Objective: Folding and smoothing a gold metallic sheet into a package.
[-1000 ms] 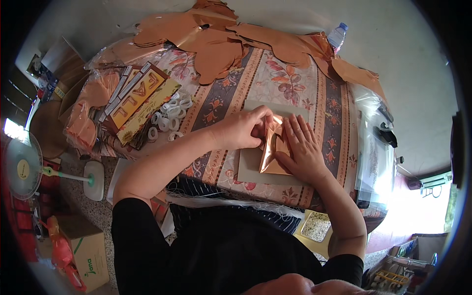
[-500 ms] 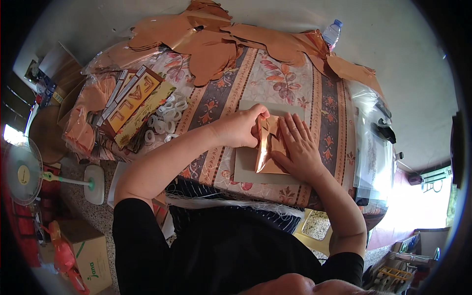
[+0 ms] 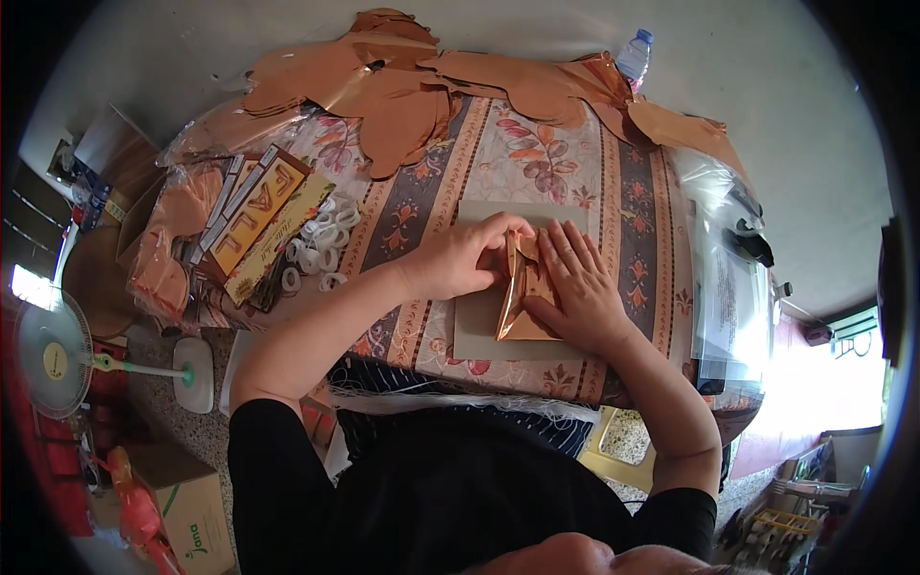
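Note:
A shiny copper-coloured folded foil piece (image 3: 537, 319) lies on a grey cardboard sheet (image 3: 476, 331) near the table's front edge. At the foil's left side, my left hand (image 3: 460, 254) has thumb and fingers curled and grips its upper left edge. My right hand (image 3: 582, 297) rests flat over the foil's right part, fingers stretched out and thumb pointing left. Both palms hide some of the foil, so its full shape cannot be seen.
Copper-coloured foil cut-outs (image 3: 407, 120) are heaped along the far edge, by a water bottle (image 3: 634, 59). Left lie printed cards (image 3: 259, 216) and white rings (image 3: 326, 235). Clear plastic sleeves (image 3: 728, 297) lie right. A fan (image 3: 55, 359) stands at far left.
My left hand has shifted slightly left and down along the foil's edge. The right hand stays flat in nearly the same place. The whole view has tilted a little.

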Available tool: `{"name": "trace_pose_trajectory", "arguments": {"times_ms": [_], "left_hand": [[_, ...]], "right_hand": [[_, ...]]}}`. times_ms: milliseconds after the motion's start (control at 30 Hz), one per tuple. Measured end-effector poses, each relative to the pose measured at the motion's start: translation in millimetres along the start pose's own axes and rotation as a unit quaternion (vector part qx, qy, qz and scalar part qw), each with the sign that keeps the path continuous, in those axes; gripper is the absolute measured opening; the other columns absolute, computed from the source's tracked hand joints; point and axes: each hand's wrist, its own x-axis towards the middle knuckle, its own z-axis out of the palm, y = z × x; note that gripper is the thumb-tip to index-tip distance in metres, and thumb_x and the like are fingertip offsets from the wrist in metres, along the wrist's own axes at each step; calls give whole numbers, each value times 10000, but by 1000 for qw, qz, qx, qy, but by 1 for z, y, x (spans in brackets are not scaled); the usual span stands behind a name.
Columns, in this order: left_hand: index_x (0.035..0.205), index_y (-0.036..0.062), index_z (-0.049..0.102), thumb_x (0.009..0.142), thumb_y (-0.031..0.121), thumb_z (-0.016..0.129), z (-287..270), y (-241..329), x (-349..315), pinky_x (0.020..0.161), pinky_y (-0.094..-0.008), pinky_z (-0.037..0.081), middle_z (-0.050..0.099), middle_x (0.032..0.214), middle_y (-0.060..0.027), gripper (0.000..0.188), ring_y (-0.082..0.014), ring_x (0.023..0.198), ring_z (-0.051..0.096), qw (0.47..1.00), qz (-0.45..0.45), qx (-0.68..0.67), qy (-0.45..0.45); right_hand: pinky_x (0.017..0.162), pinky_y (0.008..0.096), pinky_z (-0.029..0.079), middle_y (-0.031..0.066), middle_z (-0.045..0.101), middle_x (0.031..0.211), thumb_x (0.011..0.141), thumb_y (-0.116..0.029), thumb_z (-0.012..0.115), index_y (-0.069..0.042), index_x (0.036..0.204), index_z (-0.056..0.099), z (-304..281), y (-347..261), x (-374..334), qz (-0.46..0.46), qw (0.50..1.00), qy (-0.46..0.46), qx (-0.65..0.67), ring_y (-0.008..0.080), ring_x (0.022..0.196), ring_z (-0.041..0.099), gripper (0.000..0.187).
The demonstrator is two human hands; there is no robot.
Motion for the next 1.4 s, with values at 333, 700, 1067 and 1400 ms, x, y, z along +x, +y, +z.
{"name": "trace_pose_trajectory", "arguments": {"times_ms": [333, 700, 1067, 1400], "left_hand": [[1114, 164, 653, 755, 127, 710, 0, -11, -5, 793, -333, 547, 634, 1106, -20, 365, -194, 941, 660, 902, 202, 368, 101], [776, 152, 605, 803, 181, 603, 1, -13, 5, 784, -259, 470, 559, 819, 52, 39, -118, 874, 567, 728, 381, 557, 120], [822, 142, 547, 804, 160, 596, 6, 3, 9, 714, -236, 495, 524, 815, 31, 55, -121, 838, 562, 758, 324, 566, 29], [1012, 74, 654, 832, 130, 575, 3, 3, -19, 894, -314, 482, 636, 1022, -16, 205, -168, 979, 591, 755, 268, 598, 9]], "right_hand": [[1181, 454, 155, 214, 297, 1529, 871, -467, 588, 3, 1473, 321, -1, -1, 1, 4, 1000, -2, 3, 354, 1449, 221, 808], [1179, 452, 162, 214, 310, 1523, 870, -458, 595, -5, 1470, 331, -1, -3, 0, 0, 1000, 8, 6, 354, 1442, 241, 797], [1180, 456, 158, 240, 346, 1494, 889, -511, 552, 46, 1410, 405, -1, -1, 1, -7, 1000, 12, -5, 372, 1427, 266, 776], [1178, 463, 166, 237, 355, 1488, 880, -530, 555, 38, 1398, 419, 3, 0, -1, -3, 1000, 25, -5, 367, 1421, 279, 781]]}}
